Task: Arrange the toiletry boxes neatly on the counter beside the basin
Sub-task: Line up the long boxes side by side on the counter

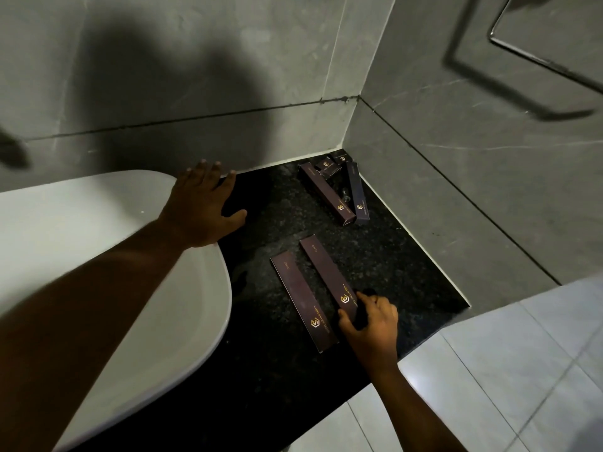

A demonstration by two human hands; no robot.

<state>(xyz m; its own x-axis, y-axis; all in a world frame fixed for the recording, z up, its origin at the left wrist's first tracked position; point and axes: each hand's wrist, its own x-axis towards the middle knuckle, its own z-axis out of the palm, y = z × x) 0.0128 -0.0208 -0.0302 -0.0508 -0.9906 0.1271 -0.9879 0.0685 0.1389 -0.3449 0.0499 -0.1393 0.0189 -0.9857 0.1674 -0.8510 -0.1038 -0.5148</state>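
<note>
Two long brown comb boxes lie side by side on the black counter (267, 370). My right hand (372, 324) grips the near end of the right comb box (326, 272), thumb and fingers on either side. The left comb box (301, 301) lies free next to it. In the far corner a long brown box (326, 194) and a long dark blue box (357, 190) lie at angles, with several small dark boxes (329, 166) behind them. My left hand (202, 207) rests flat, fingers spread, on the rim of the white basin (98, 256).
Grey tiled walls (456, 174) close the counter at the back and right. A chrome towel rail (535, 57) hangs on the right wall. Light floor tiles (522, 370) lie beyond the counter's near right edge. A small dark round object (346, 194) sits between the corner boxes.
</note>
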